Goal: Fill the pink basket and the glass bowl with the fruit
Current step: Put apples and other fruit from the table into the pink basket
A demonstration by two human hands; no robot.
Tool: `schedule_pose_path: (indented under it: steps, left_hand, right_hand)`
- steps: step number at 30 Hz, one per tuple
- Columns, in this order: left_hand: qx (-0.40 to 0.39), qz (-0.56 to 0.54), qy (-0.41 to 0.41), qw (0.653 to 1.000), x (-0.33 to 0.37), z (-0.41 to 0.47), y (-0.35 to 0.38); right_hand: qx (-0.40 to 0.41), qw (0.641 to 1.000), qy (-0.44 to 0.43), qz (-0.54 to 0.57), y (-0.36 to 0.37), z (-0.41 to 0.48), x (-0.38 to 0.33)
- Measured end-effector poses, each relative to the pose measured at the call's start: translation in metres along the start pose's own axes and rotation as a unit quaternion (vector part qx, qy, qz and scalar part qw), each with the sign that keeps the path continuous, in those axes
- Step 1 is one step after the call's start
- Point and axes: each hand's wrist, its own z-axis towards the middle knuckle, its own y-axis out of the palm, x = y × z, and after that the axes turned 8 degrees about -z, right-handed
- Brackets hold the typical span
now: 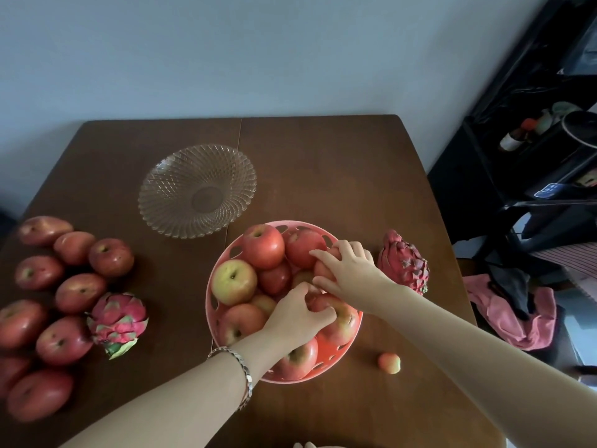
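Note:
The pink basket (332,360) stands near the table's middle, heaped with several red and yellow apples (233,281). My left hand (295,318) reaches into it from below and grips a small reddish fruit (318,302). My right hand (350,270) comes in from the right and holds another small fruit (323,270) over the basket's right side. The glass bowl (197,190) sits empty behind the basket, to the left. Several loose apples (111,257) lie at the table's left with a dragon fruit (118,323). A second dragon fruit (403,261) lies right of the basket.
A small orange-red fruit (389,362) lies on the wooden table (323,163) in front of the basket, to the right. A black rack (533,156) with bottles and a pink cloth (513,315) stand beyond the table's right edge. A wall runs behind.

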Motion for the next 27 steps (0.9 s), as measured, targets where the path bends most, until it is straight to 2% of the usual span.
schedule_pose_path:
  steps: [4,5,7,9,11,12,14,15,17,19,21,27]
  left_hand:
    - [-0.009,0.019,-0.017,1.000,0.005,0.001,0.002]
    - [-0.014,0.037,-0.014,0.999,0.007,0.000,0.002]
    - [-0.016,0.090,-0.008,0.996,0.011,-0.002,0.001]
    - [0.039,0.144,0.016,0.989,0.022,-0.002,-0.006]
    - [0.129,0.203,0.100,0.966,0.036,0.006,-0.019]
    - [0.149,0.262,0.155,0.941,0.042,0.015,-0.027]
    - [0.109,0.418,0.192,0.881,0.052,0.040,-0.043]
    - [0.068,0.481,0.172,0.857,0.056,0.054,-0.048]
    - [-0.005,0.545,0.108,0.831,0.061,0.073,-0.051]
    - [-0.038,0.569,0.092,0.817,0.057,0.084,-0.047]
    - [-0.029,0.575,0.106,0.810,0.051,0.087,-0.041]
    - [-0.008,0.550,0.135,0.824,0.044,0.086,-0.040]
  right_hand:
    - [-0.007,1.000,0.014,-0.026,-0.002,0.000,-0.006]
    - [-0.022,1.000,0.011,-0.006,-0.005,-0.001,-0.005]
    - [-0.046,0.992,0.023,0.114,-0.013,-0.005,0.000]
    - [0.000,0.969,0.058,0.240,-0.020,-0.010,0.013]
    - [0.070,0.954,0.102,0.273,-0.021,-0.013,0.034]
    - [0.085,0.951,0.127,0.270,-0.021,-0.014,0.046]
    - [0.082,0.945,0.173,0.266,-0.018,-0.016,0.067]
    - [0.074,0.942,0.190,0.267,-0.018,-0.017,0.074]
    - [0.055,0.942,0.207,0.260,-0.016,-0.019,0.083]
    - [0.039,0.945,0.203,0.255,-0.015,-0.020,0.086]
    - [0.029,0.947,0.199,0.249,-0.014,-0.021,0.086]
    - [0.034,0.958,0.160,0.234,-0.010,-0.018,0.074]
